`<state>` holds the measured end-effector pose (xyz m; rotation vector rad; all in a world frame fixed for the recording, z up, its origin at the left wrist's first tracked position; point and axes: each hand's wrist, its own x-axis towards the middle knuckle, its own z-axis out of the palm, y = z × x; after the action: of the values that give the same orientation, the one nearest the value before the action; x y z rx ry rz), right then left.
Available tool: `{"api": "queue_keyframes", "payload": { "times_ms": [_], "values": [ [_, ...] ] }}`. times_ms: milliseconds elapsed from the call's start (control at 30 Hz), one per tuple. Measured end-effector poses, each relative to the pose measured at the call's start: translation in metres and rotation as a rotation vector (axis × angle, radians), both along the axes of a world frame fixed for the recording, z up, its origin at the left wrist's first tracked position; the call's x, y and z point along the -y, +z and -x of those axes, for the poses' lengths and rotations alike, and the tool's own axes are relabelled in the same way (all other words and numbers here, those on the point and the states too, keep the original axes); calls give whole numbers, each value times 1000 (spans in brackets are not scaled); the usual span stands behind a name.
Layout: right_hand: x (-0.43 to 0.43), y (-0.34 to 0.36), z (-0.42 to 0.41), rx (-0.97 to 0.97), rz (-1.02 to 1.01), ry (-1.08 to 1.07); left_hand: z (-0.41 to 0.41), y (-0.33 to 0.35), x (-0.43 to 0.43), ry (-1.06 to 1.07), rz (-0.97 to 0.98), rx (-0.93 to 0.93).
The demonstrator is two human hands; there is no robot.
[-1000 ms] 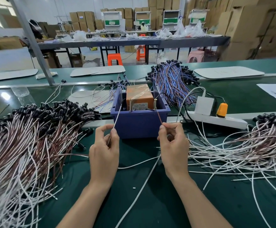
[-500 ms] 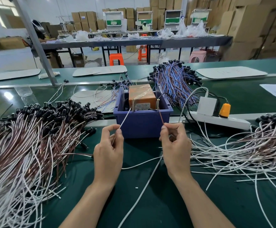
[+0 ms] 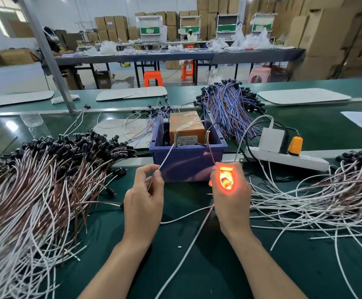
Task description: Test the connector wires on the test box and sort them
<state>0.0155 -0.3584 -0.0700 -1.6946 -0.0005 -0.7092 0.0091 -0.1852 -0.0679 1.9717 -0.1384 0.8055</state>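
The connector wire is stretched between both hands and the test box (image 3: 186,128), which sits in a blue bin (image 3: 186,167) just beyond the fingertips. Its white lead (image 3: 167,157) runs from the left hand (image 3: 143,203) up, away and slightly right to the left terminal post (image 3: 175,138). Its brown lead (image 3: 211,155) slants from the right hand (image 3: 231,197) up and slightly left to the right terminal post (image 3: 207,138). The left thumb and forefinger pinch the white lead. The right hand's fingers are curled round the brown lead and the wire's connector end.

Half a second ago that hand was dark; now an orange-red glow (image 3: 226,180) shines between its fingers. Both hands keep their places and grips.

A tested pile (image 3: 46,180) lies left of the left hand, and another pile (image 3: 316,197) lies right of the right hand.
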Motion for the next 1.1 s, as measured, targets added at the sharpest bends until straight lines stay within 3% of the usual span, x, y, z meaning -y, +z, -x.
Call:
{"api": "queue_keyframes", "payload": {
  "times_ms": [533, 800, 867, 933, 1100],
  "values": [
    [0, -1, -1, 7, -20, -20, -1, -1, -1, 3, 4, -8],
    [-2, 1, 2, -12, -54, -26, -2, 1, -2, 159, 39, 9],
    [-2, 1, 3, -18, -64, -24, 0, 2, -2, 247, -59, 68],
    [-2, 4, 7, -23, -91, -2, 3, 5, 1, 277, -288, 174],
    [-6, 15, 21, -78, -187, 204, 14, 0, 20, -62, -690, 341]
  ]
}}
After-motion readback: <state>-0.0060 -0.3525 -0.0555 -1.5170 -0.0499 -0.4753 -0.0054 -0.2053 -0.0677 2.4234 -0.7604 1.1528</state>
